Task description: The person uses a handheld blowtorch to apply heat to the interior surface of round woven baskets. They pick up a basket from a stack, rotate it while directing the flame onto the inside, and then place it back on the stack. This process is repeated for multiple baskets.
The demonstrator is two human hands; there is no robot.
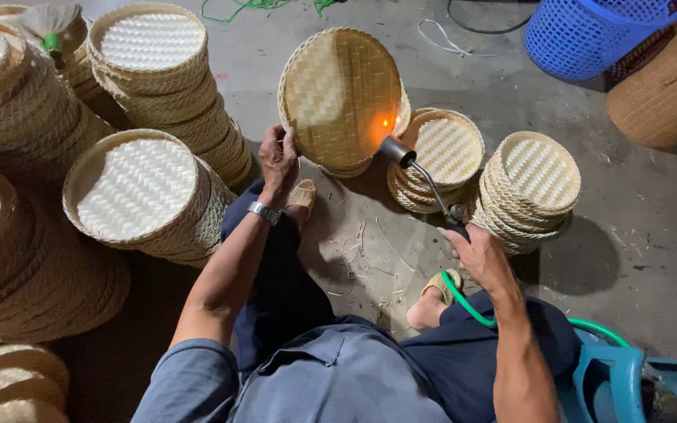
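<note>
Left hand (278, 159): fingers clenched on the lower left rim of a round woven bamboo tray (338, 98); the tray is held tilted up on edge, its inner face toward the camera, above the concrete floor (652, 211) and in front of the person's knees; a metal wristwatch (264, 211) sits on the left wrist.

Right hand (481, 257): fingers grasping the handle of a gas torch (421, 176); the torch's thin metal neck runs up and left from the hand to a dark cylindrical nozzle; the nozzle sits close to the tray's lower right area, where an orange glow (386, 122) shows on the weave; a green hose (472, 307) leads from the handle down past the right forearm.

Surroundings: two low stacks of finished trays (538, 188) stand on the floor just behind the torch; tall stacks of similar trays (143, 188) fill the left side; a blue plastic basket (597, 31) stands at the upper right, beside a large woven basket (667, 86); a blue plastic stool (628, 376) is at the lower right; bamboo shavings (362, 266) lie scattered on the floor between the person's sandalled feet.
</note>
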